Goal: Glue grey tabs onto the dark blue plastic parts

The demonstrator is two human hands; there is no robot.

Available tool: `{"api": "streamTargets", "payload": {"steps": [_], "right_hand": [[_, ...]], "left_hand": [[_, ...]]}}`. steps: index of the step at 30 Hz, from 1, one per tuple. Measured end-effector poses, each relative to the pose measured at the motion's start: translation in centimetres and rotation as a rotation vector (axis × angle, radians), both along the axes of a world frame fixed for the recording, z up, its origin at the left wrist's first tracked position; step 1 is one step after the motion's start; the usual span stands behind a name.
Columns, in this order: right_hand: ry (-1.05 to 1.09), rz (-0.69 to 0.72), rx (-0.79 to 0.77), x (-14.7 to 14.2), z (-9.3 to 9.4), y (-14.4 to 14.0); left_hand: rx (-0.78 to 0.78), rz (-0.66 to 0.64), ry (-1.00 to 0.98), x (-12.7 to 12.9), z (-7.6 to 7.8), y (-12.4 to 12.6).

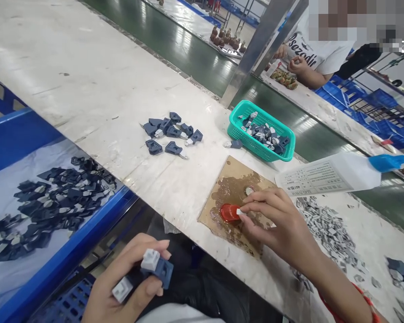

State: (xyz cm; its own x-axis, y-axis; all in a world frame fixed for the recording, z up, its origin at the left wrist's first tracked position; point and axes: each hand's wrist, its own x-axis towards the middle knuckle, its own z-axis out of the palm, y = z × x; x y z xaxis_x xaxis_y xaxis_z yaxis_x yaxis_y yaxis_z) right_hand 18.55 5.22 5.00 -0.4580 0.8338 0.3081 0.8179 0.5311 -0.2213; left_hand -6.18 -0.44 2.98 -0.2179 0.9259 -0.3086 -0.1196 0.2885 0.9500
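Note:
My left hand (104, 294), low in the head view, is closed around a dark blue-grey plastic part (164, 272). A light grey block (150, 259) sits at its upper end, and a second light grey block (122, 289) shows near the palm. Over the glue-stained cardboard (227, 172), my right hand (284, 226) pinches a small white piece (239, 211) between thumb and fingers. That piece is at the rim of a shallow red cap (229, 213) with wet-looking liquid in it. Behind the right hand lies a white glue bottle (330, 172) with a blue nozzle.
A green basket (237, 128) holds several dark-and-white parts. More parts (173, 131) lie loose on the white table (97, 85). Small grey pieces (330, 233) are heaped at right. A blue bin (87, 224) of parts stands at left. A co-worker (323, 49) works beyond a metal post (252, 54).

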Motion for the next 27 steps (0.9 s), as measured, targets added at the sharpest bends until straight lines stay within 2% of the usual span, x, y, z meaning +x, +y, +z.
{"api": "streamTargets", "payload": {"steps": [4,7,11,16,19,24,27], "right_hand": [[0.007,-0.006,0.047,-0.1,1.1,-0.2],[0.057,-0.03,0.127,-0.3,1.7,-0.2],[0.064,-0.046,0.1,-0.5,0.9,-0.2],[0.048,-0.05,0.059,-0.4,-0.4,-0.3],[0.032,-0.037,0.058,-0.5,-0.2,-0.4],[0.062,-0.06,0.125,-0.7,1.3,-0.5],[0.084,-0.096,0.203,-0.8,1.4,-0.5]], "left_hand": [[-0.021,0.012,-0.031,0.1,0.0,0.0],[-0.085,0.014,-0.15,0.6,-0.1,0.0],[-0.19,-0.039,-0.311,1.8,-0.4,0.0],[-0.301,-0.12,-0.401,2.7,-1.0,0.1],[-0.306,-0.134,-0.423,3.0,-0.9,0.1],[-0.309,-0.061,-0.463,3.3,-0.7,0.2],[-0.309,-0.114,-0.436,3.4,-0.8,0.4]]}}
